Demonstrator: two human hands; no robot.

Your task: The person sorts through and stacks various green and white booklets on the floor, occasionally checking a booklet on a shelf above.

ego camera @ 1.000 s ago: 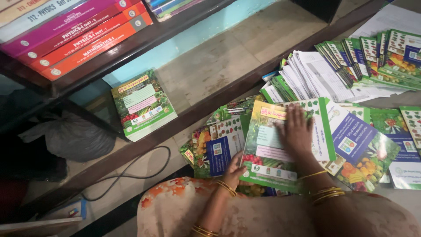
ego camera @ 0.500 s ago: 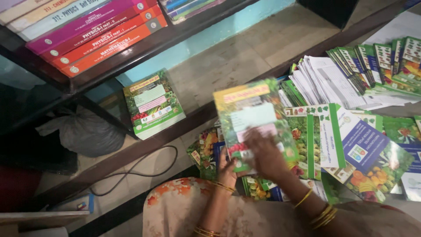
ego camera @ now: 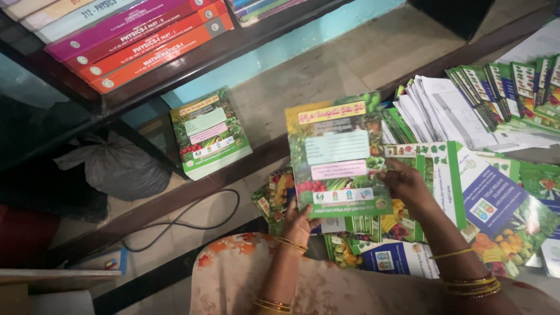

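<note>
**A green booklet held up over the spread**

The person holds a green booklet [ego camera: 338, 154] up with its front cover facing them, above a loose spread of similar booklets [ego camera: 496, 204] lying on the floor. The left hand [ego camera: 300, 224] grips its lower left corner, fingers closed on the edge; the right hand [ego camera: 405, 184] clasps its right edge, bangles at both wrists. The two hands sit well apart, one at each side of the cover. To the left, a small stack of the same booklets [ego camera: 210, 140] lies on the floor below a dark shelf [ego camera: 175, 70] carrying red and magenta books [ego camera: 146, 44]. A grey bag [ego camera: 119, 169] rests near a black cable [ego camera: 198, 224]. White papers [ego camera: 455, 114] fan out at the upper right
</note>
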